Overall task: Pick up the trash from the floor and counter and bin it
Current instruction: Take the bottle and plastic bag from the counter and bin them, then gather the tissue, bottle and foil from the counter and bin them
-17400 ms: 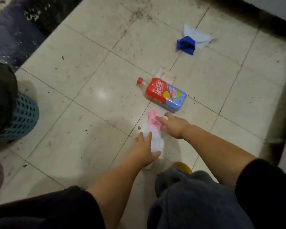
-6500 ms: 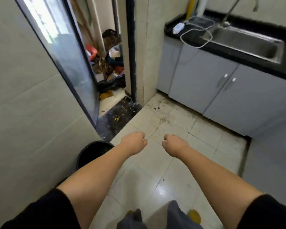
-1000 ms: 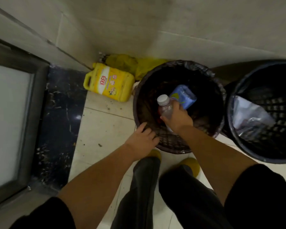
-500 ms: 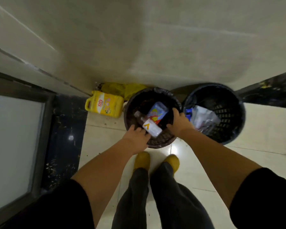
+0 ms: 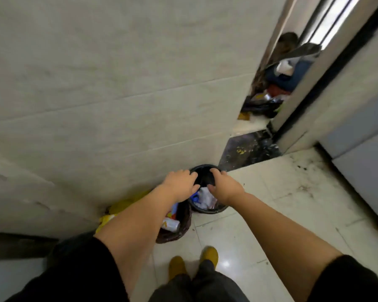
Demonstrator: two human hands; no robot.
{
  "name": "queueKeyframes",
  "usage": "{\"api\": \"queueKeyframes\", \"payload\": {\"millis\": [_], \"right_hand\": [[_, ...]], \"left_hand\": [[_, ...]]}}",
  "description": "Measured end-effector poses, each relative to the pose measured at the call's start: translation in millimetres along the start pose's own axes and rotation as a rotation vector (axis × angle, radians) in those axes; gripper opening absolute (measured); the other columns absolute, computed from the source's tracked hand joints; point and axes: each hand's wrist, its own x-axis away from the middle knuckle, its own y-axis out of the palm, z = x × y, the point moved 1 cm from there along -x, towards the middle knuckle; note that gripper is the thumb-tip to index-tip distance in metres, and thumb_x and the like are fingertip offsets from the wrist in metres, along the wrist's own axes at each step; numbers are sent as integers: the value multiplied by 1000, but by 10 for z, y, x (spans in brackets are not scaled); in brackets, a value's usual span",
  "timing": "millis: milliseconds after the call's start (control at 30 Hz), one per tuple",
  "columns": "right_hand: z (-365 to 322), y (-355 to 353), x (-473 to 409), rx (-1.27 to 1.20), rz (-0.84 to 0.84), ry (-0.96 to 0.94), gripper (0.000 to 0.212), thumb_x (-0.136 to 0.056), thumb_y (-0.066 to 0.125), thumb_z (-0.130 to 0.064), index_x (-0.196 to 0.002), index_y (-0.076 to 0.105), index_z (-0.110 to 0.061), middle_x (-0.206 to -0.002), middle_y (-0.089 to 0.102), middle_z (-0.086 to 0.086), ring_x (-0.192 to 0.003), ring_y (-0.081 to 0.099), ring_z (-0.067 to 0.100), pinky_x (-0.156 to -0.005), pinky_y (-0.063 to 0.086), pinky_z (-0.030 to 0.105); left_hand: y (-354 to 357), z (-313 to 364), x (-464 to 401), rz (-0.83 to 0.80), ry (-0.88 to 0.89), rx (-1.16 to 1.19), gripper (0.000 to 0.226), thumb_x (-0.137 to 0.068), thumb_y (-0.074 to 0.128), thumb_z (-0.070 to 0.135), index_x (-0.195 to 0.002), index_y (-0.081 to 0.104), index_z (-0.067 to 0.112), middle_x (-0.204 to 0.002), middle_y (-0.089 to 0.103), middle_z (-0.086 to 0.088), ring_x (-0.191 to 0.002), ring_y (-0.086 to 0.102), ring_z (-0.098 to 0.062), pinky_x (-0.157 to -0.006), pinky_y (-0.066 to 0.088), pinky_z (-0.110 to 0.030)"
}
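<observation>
Two bins stand against the tiled wall. The brown bin [image 5: 175, 238] holds a plastic bottle [image 5: 171, 224] and a colourful labelled bottle, partly hidden by my left forearm. The black bin [image 5: 208, 212] to its right holds white and blue trash [image 5: 204, 198]. My left hand [image 5: 180, 183] and my right hand [image 5: 224, 185] hover side by side above the black bin, fingers curled, with nothing in them.
A yellow jug and bag [image 5: 109, 218] lie against the wall left of the bins. A dark threshold [image 5: 247, 151] leads to a doorway full of clutter [image 5: 271, 94]. Grey cabinets [image 5: 362, 153] stand at the right. My yellow slippers [image 5: 209, 255] are on the pale floor tiles.
Both hands have come off the brown bin's rim and risen above the black bin. My view has lifted and turned right, so the bins look smaller and the doorway shows.
</observation>
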Motion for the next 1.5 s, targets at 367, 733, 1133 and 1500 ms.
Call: {"api": "queueKeyframes", "payload": {"millis": [367, 733, 1133, 1500], "right_hand": [[1902, -454, 1891, -251, 309, 445, 50, -99, 39, -36, -145, 30, -17, -146, 40, 13, -128, 47, 33, -102, 43, 44], [4335, 320, 5217, -500, 552, 1045, 46, -98, 40, -32, -139, 37, -10, -139, 46, 18, -124, 50, 37, -101, 44, 43], [5147, 1677, 7740, -776, 801, 1593, 45, -99, 38, -35, -139, 36, -14, -136, 44, 14, -119, 53, 35, -95, 47, 44], [6412, 2346, 8902, -928, 857, 1915, 45, -98, 41, -33, -139, 36, -16, -139, 40, 13, -121, 50, 34, -94, 49, 46]], "left_hand": [[-557, 2358, -3, 12, 451, -227, 46, -100, 34, 43, -135, 41, 15, -132, 51, -13, -121, 51, -33, -97, 44, -47], [142, 6271, 1202, -26, 1014, -348, 51, -100, 33, 43, -143, 35, 16, -144, 47, -12, -130, 47, -31, -105, 42, -42], [1239, 8707, 3014, -94, 1594, -626, 48, -100, 36, 42, -139, 38, 15, -136, 49, -11, -123, 51, -32, -99, 47, -45], [2327, 10704, 3297, -217, 1800, -851, 48, -100, 34, 41, -140, 35, 15, -139, 43, -12, -130, 42, -31, -102, 40, -46]]}}
